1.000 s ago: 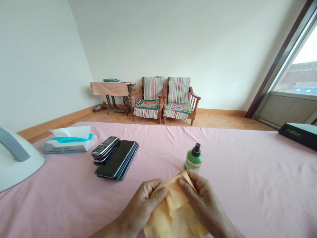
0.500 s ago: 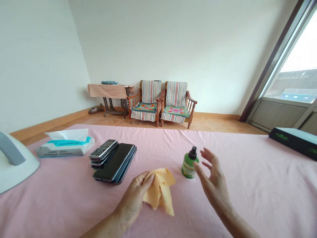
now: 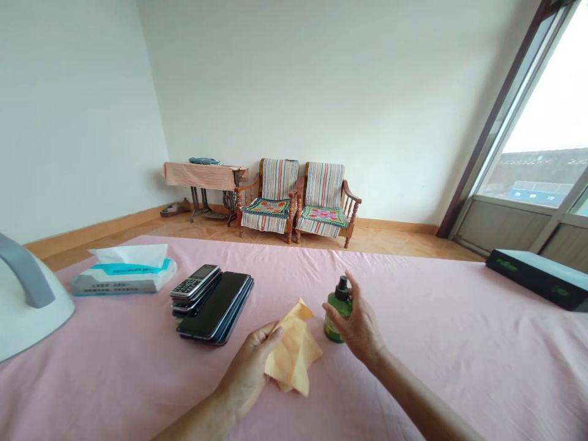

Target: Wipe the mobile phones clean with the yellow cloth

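My left hand (image 3: 250, 367) pinches a crumpled yellow cloth (image 3: 294, 355) just above the pink tablecloth (image 3: 436, 343). To its right, my right hand (image 3: 356, 321) wraps around a small green spray bottle (image 3: 337, 308) with a black nozzle, which stands upright on the cloth-covered table. A stack of phones (image 3: 211, 299), dark smartphones with keypad phones on top, lies to the left of the yellow cloth.
A tissue pack (image 3: 124, 277) sits at the far left, with a white and grey device (image 3: 25, 306) at the left edge. A dark flat box (image 3: 535, 275) lies at the far right. Two striped armchairs (image 3: 298, 199) and a small side table (image 3: 204, 177) stand by the back wall.
My right hand let go of the yellow cloth, reached right and closed around the green bottle. The left hand kept the cloth and lowered it toward the table.
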A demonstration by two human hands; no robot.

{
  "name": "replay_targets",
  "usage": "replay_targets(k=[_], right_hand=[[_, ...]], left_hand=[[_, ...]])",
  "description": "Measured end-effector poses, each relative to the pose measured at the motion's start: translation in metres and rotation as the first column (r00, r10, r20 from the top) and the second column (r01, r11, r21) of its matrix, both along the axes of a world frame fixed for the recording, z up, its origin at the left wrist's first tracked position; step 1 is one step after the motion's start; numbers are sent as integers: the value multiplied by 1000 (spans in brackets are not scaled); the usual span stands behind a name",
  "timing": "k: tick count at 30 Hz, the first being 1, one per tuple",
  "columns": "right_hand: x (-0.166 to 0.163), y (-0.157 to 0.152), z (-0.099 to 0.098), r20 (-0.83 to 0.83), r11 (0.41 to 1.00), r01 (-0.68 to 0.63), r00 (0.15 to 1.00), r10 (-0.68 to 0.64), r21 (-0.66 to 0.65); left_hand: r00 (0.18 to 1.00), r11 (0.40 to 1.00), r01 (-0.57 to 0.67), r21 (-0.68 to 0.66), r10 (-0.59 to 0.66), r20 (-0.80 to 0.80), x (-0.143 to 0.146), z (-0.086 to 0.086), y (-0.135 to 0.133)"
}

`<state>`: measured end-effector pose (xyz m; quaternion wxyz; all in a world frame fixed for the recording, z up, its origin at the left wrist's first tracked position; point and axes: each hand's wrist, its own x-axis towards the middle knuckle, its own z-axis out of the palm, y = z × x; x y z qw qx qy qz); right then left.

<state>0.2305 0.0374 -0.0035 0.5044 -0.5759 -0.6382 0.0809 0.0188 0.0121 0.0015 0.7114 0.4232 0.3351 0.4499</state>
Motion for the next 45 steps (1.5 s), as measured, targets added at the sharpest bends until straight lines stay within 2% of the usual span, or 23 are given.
replay_targets(k=[5,10,15,18,20,23,27,31,36,41,45], right_hand=[[-14,-2,-17,6,988,27,1000,-28,151],[-7,-8,-15,-67,994,-20,997,27,109],[-6,-20,-8,-81,989,-109,990,118,101],[-7,-24,-9,-98,989,-98,989,109,115],[-6,-23,-13,-100,989,-81,991,94,123],[-3,-20,-21,-94,990,-76,992,87,115],[-2,-14,-26,-87,990,-39,995,51,134],[-3,-12,-26,-85,991,-26,996,37,130],[-3,-9,-27,-64,987,-6,998,16,159],[-5,-9,-27,-54,986,1,999,8,166],[-6,-9,-26,-45,987,-19,999,27,159]], left_hand=[[998,998,-39,-42,41,43,1,0,-1],[983,989,-145,-3,144,-111,5,-2,9],[982,992,-46,114,66,-174,24,20,41],[981,981,-23,192,59,-185,36,26,61],[979,973,-57,225,99,-180,40,21,71],[975,964,-120,237,159,-153,41,4,80],[980,964,-152,218,176,-96,37,-13,85],[990,976,-135,172,141,-26,36,-15,86],[994,986,-92,139,83,76,39,-3,86],[991,989,50,141,-67,118,32,17,89],[980,979,153,135,-168,108,24,23,92]])
